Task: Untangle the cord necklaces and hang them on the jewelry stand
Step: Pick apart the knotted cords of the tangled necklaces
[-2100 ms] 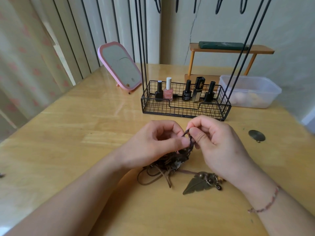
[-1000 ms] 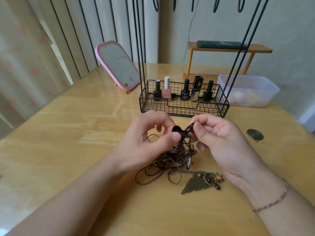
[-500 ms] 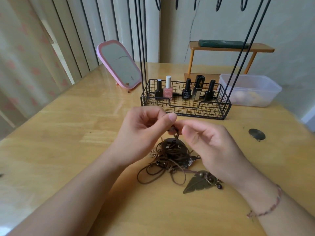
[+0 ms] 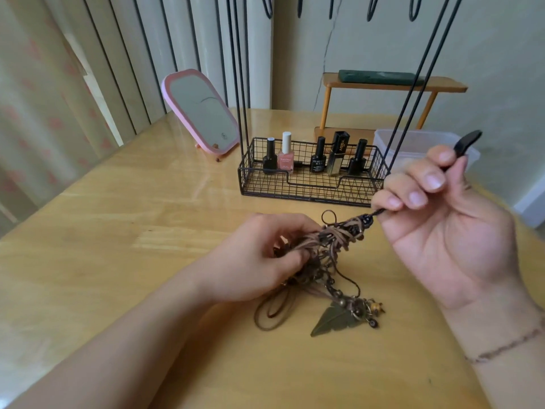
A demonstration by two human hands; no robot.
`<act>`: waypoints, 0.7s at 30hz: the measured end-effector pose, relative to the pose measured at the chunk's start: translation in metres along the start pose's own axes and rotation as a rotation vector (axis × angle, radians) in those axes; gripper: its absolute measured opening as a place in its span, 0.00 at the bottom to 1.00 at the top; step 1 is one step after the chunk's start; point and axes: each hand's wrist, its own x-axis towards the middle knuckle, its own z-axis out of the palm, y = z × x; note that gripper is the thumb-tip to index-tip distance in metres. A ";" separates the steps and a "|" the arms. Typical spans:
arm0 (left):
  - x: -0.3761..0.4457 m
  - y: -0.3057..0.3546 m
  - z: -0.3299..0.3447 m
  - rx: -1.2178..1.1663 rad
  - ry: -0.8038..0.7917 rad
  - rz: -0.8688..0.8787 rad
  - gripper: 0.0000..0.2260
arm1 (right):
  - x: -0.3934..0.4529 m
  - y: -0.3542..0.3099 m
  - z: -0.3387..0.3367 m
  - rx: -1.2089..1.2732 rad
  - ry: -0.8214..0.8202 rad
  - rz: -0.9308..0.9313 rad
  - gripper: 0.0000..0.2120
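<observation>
1. The right hand pinches a dark cord between thumb and curled fingers and pulls it up and to the right, I think to draw one necklace free.
2. The left hand grips the tangled cord necklaces with curled fingers, holding the knot low over the table.
3. The leaf pendant lies on the near side.
4. The jewelry stand waits behind, with nothing hung.
</observation>
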 end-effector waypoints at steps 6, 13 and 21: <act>0.002 -0.003 -0.005 -0.407 0.040 -0.066 0.18 | -0.004 -0.001 -0.001 -0.350 0.279 -0.015 0.09; 0.002 -0.002 -0.002 -0.641 -0.103 -0.118 0.09 | -0.007 0.013 0.014 -0.312 0.198 0.133 0.08; 0.005 0.002 0.008 -0.562 0.061 -0.041 0.02 | -0.014 0.012 0.017 -0.323 0.067 0.126 0.25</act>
